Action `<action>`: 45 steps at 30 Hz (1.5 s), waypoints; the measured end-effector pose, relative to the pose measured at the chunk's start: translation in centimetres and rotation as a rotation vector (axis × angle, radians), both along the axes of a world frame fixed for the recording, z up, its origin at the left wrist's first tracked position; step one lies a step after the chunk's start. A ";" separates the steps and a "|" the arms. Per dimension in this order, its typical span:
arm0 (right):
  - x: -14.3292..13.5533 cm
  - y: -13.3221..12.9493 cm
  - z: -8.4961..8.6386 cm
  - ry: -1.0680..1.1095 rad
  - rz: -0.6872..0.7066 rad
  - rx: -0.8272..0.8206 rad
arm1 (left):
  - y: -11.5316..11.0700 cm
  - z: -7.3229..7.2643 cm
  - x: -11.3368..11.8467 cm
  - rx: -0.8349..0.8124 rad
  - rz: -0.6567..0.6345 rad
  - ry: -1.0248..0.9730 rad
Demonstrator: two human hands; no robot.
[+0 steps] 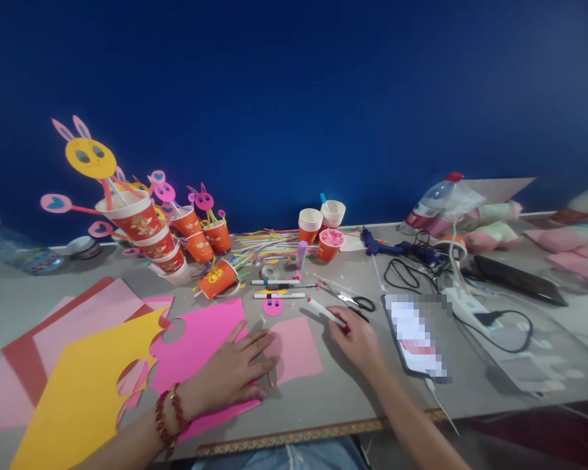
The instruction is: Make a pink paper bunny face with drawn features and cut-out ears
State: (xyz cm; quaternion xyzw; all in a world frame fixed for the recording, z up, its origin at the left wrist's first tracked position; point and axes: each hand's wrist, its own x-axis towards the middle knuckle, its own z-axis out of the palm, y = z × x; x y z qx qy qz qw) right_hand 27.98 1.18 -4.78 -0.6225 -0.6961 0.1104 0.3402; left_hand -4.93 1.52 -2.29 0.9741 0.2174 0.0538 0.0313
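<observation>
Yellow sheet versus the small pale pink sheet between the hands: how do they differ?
The yellow sheet is large, with rounded bites cut from its right edge; the small pale pink sheet is roughly square, with no such bites showing. The yellow sheet lies partly over a red sheet, out of both hands' grasp, while the left hand's fingers reach the pale pink sheet's left side. Both lie on the table.

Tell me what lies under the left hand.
The bright pink sheet extends beneath the left hand, whose fingertips reach the pale pink paper. Whatever the palm covers cannot be seen.
</observation>
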 end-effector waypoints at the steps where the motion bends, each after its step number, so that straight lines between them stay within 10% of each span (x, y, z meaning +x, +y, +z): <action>1: 0.0 0.0 0.0 -0.022 0.004 0.015 | -0.1 -0.1 0.0 0.001 -0.004 0.002; 11: 0.7 0.5 -0.1 -0.297 -0.083 0.073 | -0.1 -0.6 -0.1 0.016 -0.019 -0.003; 21: 1.4 6.6 2.0 -0.465 -0.063 0.023 | -0.2 -0.3 -0.1 -0.005 -0.015 -0.013; 32: -2.7 9.1 2.5 -0.530 0.235 -0.002 | -0.5 -0.4 0.0 0.001 0.005 -0.048; 45: -0.4 6.7 5.0 -0.128 0.280 0.071 | -0.4 -0.8 0.1 -0.075 0.046 -0.017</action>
